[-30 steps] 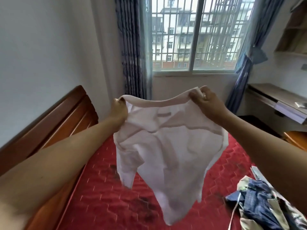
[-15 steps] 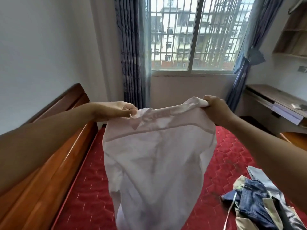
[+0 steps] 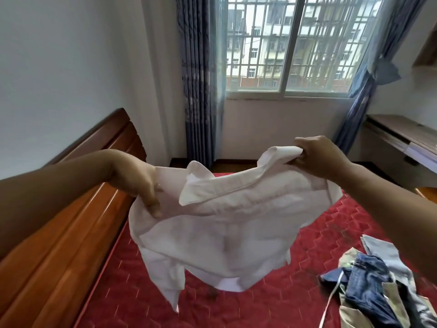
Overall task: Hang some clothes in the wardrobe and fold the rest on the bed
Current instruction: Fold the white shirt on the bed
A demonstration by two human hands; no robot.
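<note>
I hold a white collared shirt (image 3: 224, 228) in the air above the bed with the red quilted cover (image 3: 272, 308). My left hand (image 3: 139, 183) grips its left shoulder, fingers curled into the cloth. My right hand (image 3: 319, 159) pinches the right end near the collar. The collar runs between my hands and the body of the shirt hangs below, a sleeve dangling at the lower left. A pile of clothes (image 3: 373, 290), with blue jeans and beige and grey pieces, lies on the bed at the lower right.
A wooden headboard (image 3: 78, 223) runs along the left side. A barred window (image 3: 293, 43) with blue curtains (image 3: 198, 79) stands ahead. A wooden desk (image 3: 402, 138) is at the right wall.
The shirt has swung up and spread wider, its collar now showing toward me. My left hand has dropped lower and taken a new hold on the shoulder; my right hand keeps its hold.
</note>
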